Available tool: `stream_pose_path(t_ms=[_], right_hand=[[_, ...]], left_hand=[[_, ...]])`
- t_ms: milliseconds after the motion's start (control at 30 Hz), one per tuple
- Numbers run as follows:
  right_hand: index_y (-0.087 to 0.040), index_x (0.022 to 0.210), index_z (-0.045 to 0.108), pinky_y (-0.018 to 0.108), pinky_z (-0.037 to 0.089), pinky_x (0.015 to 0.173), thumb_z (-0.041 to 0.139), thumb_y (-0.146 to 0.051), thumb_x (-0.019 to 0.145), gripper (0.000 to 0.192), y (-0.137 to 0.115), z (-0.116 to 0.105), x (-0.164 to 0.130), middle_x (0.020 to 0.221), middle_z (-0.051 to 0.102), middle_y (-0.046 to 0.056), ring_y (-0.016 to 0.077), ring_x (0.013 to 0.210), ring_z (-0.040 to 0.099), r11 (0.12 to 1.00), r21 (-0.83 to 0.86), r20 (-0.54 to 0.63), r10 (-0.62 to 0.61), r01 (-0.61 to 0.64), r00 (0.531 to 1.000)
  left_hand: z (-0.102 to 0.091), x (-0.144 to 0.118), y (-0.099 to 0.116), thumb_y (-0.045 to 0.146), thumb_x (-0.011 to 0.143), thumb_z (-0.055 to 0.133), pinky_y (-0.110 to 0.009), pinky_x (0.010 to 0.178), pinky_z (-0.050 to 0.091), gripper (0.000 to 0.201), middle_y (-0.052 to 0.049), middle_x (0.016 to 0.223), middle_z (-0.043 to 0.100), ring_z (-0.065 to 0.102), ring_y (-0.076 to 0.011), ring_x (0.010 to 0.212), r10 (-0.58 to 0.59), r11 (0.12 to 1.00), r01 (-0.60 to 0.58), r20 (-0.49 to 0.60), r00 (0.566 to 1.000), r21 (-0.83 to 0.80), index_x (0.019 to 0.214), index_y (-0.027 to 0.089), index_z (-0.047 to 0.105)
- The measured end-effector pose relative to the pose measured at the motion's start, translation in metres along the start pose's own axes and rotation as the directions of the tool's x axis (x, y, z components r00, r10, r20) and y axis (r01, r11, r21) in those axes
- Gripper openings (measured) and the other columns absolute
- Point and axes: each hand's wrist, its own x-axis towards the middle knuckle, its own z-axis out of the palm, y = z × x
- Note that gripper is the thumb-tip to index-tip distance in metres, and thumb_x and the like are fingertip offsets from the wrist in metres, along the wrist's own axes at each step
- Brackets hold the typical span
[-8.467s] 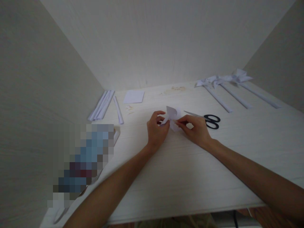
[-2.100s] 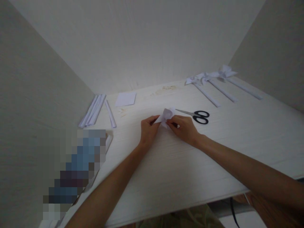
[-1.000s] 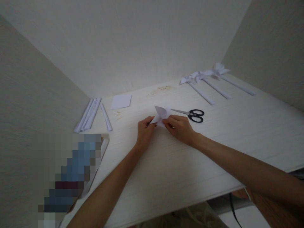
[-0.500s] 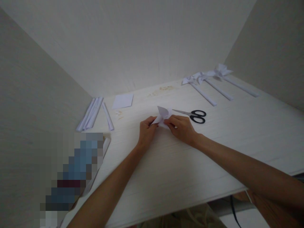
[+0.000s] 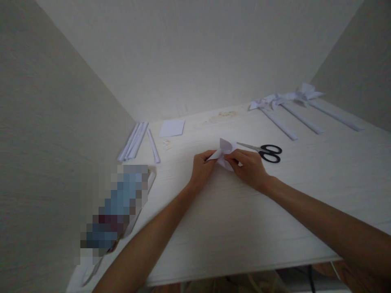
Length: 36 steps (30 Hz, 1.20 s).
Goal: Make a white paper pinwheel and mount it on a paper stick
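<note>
Between my hands is a white paper pinwheel (image 5: 226,145), its corners curled in toward the middle. My left hand (image 5: 203,169) pinches its left side between thumb and fingers. At its centre, the fingertips of my right hand (image 5: 249,167) are closed on the folded paper; what lies under them is hidden. One curled blade sticks up above the fingers, and a lower flap shows beneath them. Just behind my right hand lies a pair of scissors (image 5: 269,153) with black handles, its blades pointing left toward the pinwheel.
Several rolled paper sticks (image 5: 134,142) lie at the back left, with one stick (image 5: 153,146) apart. Beside them are a square paper sheet (image 5: 172,127) and small scraps (image 5: 166,143). Three pinwheels on sticks (image 5: 277,122) rest along the back right. A blurred-out object (image 5: 122,207) occupies the left edge.
The camera view has turned left, so everything sits farther right in the picture. Both hands keep their hold on the paper, and its lower flap shows more below my right fingers.
</note>
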Motion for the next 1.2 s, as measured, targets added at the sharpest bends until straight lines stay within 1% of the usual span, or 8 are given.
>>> stream_pose_path(t_ms=[200, 367, 600, 767, 1067, 1200], right_hand=[[-0.015, 0.062, 0.059, 0.021, 0.037, 0.049, 0.047, -0.018, 0.079, 0.021, -0.0009, -0.0008, 0.0002, 0.058, 0.062, 0.003, 0.0116, 0.052, 0.054, 0.999, -0.028, -0.021, -0.029, 0.028, 0.999], [-0.014, 0.058, 0.058, 0.020, 0.035, 0.045, 0.048, -0.016, 0.077, 0.021, -0.0046, -0.0019, 0.0016, 0.053, 0.059, 0.003, 0.0098, 0.044, 0.050, 0.999, -0.041, -0.018, -0.008, 0.008, 1.000], [-0.015, 0.055, 0.055, 0.019, 0.033, 0.045, 0.047, -0.017, 0.075, 0.022, -0.0064, -0.0038, 0.0024, 0.049, 0.054, 0.001, 0.0088, 0.043, 0.046, 0.999, -0.031, 0.003, 0.011, -0.011, 1.000], [-0.014, 0.057, 0.056, 0.019, 0.034, 0.044, 0.047, -0.014, 0.074, 0.020, -0.0055, -0.0027, 0.0021, 0.051, 0.057, 0.002, 0.0091, 0.044, 0.048, 1.000, -0.025, 0.005, 0.011, -0.011, 1.000], [-0.015, 0.057, 0.056, 0.019, 0.034, 0.045, 0.047, -0.014, 0.073, 0.019, -0.0042, -0.0013, 0.0016, 0.053, 0.058, 0.002, 0.0095, 0.044, 0.049, 1.000, -0.022, 0.004, 0.015, -0.015, 1.000], [-0.015, 0.056, 0.056, 0.019, 0.033, 0.044, 0.048, -0.015, 0.075, 0.021, -0.0052, -0.0017, 0.0016, 0.052, 0.059, 0.002, 0.0098, 0.045, 0.050, 1.000, -0.025, -0.018, 0.017, -0.017, 1.000]], left_hand=[[-0.0003, 0.0001, -0.0011, 0.019, 0.068, 0.053, -0.025, 0.067, 0.042, 0.017, 0.001, 0.063, 0.064, 0.057, -0.0140, 0.067, -0.003, 1.000, 0.003, 0.007, 1.000, -0.012, 0.070, 0.016, 0.070], [0.0003, -0.0005, 0.0006, 0.022, 0.068, 0.054, -0.025, 0.066, 0.042, 0.017, 0.001, 0.062, 0.064, 0.056, -0.0136, 0.065, -0.002, 1.000, 0.002, 0.008, 1.000, -0.031, 0.070, 0.015, 0.070], [0.0007, -0.0005, 0.0003, 0.022, 0.068, 0.054, -0.026, 0.066, 0.043, 0.016, 0.000, 0.066, 0.066, 0.058, -0.0148, 0.068, 0.001, 1.000, -0.001, -0.002, 1.000, 0.003, 0.070, 0.016, 0.069], [0.0007, 0.0004, -0.0025, 0.017, 0.066, 0.054, -0.026, 0.067, 0.043, 0.016, -0.001, 0.072, 0.067, 0.058, -0.0145, 0.069, 0.009, 1.000, -0.009, 0.002, 1.000, 0.010, 0.071, 0.016, 0.069], [0.0005, -0.0005, -0.0004, 0.016, 0.066, 0.054, -0.026, 0.067, 0.044, 0.016, -0.002, 0.073, 0.067, 0.058, -0.0146, 0.069, 0.012, 1.000, -0.012, -0.001, 1.000, 0.002, 0.070, 0.015, 0.069], [0.0006, -0.0007, 0.0002, 0.018, 0.066, 0.054, -0.026, 0.067, 0.044, 0.016, -0.001, 0.070, 0.067, 0.058, -0.0149, 0.069, 0.016, 1.000, -0.016, -0.002, 1.000, 0.009, 0.070, 0.015, 0.069]])
